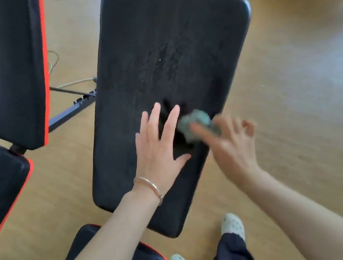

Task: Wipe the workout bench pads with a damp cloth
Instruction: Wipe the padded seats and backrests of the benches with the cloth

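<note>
The left grip lies spread flat on the back pad. The right grip is too blurred to tell its hold and meets the damp cloth at the pad's lower right. Long, overlapping strokes with even pressure would likely serve best.

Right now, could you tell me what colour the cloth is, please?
The cloth looks pale blue-green, though blurred; the head view shows it.

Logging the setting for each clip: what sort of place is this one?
Probably a home gym or small workout room: a black padded bench, a second bench beside it, both orange-trimmed, on a wood floor.
</note>
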